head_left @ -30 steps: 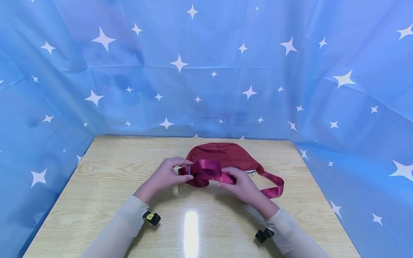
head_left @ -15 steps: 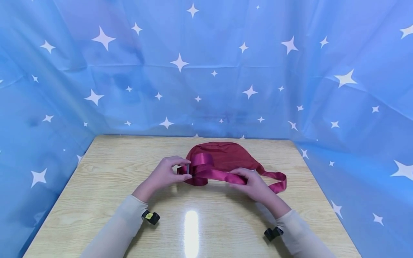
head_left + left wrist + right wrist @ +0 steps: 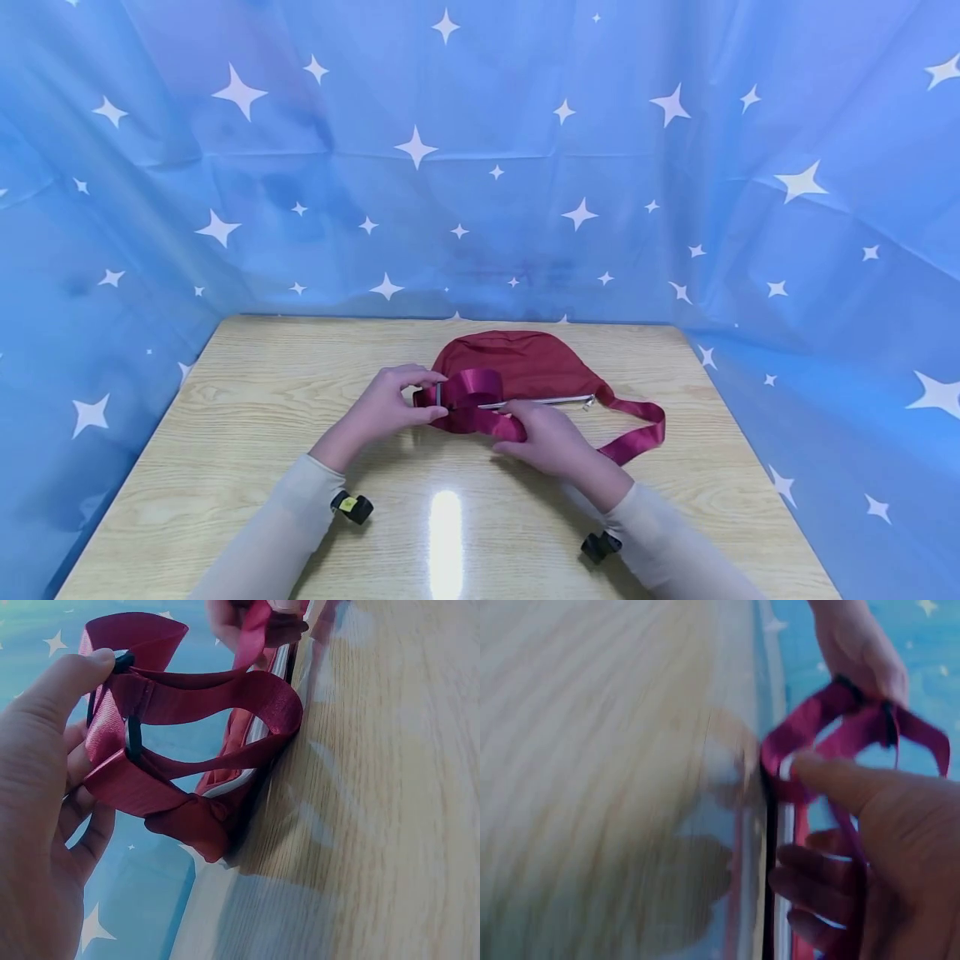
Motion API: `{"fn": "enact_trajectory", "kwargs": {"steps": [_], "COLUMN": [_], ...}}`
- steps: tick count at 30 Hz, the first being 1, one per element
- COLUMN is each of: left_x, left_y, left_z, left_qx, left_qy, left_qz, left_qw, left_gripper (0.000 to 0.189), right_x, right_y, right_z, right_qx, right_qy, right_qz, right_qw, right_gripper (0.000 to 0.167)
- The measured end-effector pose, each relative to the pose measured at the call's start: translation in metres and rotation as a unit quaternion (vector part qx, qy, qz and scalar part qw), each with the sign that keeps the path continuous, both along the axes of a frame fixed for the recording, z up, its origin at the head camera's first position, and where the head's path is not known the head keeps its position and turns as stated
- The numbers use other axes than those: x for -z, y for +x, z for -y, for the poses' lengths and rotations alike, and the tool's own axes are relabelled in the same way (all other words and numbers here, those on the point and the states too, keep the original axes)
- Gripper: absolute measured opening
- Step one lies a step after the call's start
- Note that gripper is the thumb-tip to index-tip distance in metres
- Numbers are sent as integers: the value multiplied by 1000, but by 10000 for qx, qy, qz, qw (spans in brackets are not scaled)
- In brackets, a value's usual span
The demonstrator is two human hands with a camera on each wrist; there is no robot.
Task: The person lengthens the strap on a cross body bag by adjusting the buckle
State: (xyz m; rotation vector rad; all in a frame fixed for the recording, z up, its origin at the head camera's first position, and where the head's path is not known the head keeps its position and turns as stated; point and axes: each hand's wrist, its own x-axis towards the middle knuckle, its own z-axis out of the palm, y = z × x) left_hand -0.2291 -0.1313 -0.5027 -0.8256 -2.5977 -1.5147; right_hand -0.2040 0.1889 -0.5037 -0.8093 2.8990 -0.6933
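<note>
A dark red waist bag (image 3: pixel 517 358) lies at the far side of the table, its zipper (image 3: pixel 551 400) facing me. At its left end my left hand (image 3: pixel 390 402) pinches a black strap buckle (image 3: pixel 124 661), with the thumb on top in the left wrist view. The shiny crimson strap (image 3: pixel 480 385) loops up beside the buckle. A second black strap piece (image 3: pixel 133 739) sits lower on the webbing. My right hand (image 3: pixel 551 437) grips a length of the strap between thumb and fingers, just in front of the zipper. The right wrist view is blurred.
A light wood-grain table (image 3: pixel 285 367) lies beneath everything. Another stretch of strap (image 3: pixel 637 442) curves out from the bag's right end. Behind the table hangs a blue curtain (image 3: pixel 480 250) with white stars. Each sleeve carries a black wrist camera (image 3: pixel 352 507).
My right hand slid to the right with the strap stretched out, then came back left toward the buckle, and the strap now hangs slacker. The left hand stays almost still at the buckle.
</note>
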Motion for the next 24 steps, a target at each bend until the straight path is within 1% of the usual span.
{"fn": "enact_trajectory", "kwargs": {"steps": [3, 5, 9, 12, 18, 21, 24], "left_x": [-1, -1, -2, -3, -4, -4, -4], "left_y": [0, 0, 0, 1, -1, -1, -2], "left_z": [0, 0, 1, 2, 6, 8, 10], "left_qx": [-31, -39, -67, -71, -125, -167, -97], "left_qy": [-10, -14, -21, -9, 19, -32, -58], "left_qz": [49, 51, 23, -36, 20, 30, 22], "left_qw": [10000, 10000, 10000, 10000, 9999, 9999, 9999], "left_gripper": [44, 44, 44, 43, 43, 43, 36], "right_x": [-1, 0, 2, 3, 3, 3, 3], "right_y": [2, 4, 10, 12, 12, 8, 3], "right_z": [13, 19, 24, 23, 7, -7, -24], "right_qx": [-70, -56, -23, -107, -420, -588, -801], "right_qy": [-1, -17, -77, -166, -497, -697, -796], "right_qz": [-315, -436, -560, -760, -1090, -1255, -1340], "right_qw": [9995, 9990, 9984, 9969, 9919, 9879, 9845], "right_gripper": [41, 40, 44, 49, 51, 50, 53]}}
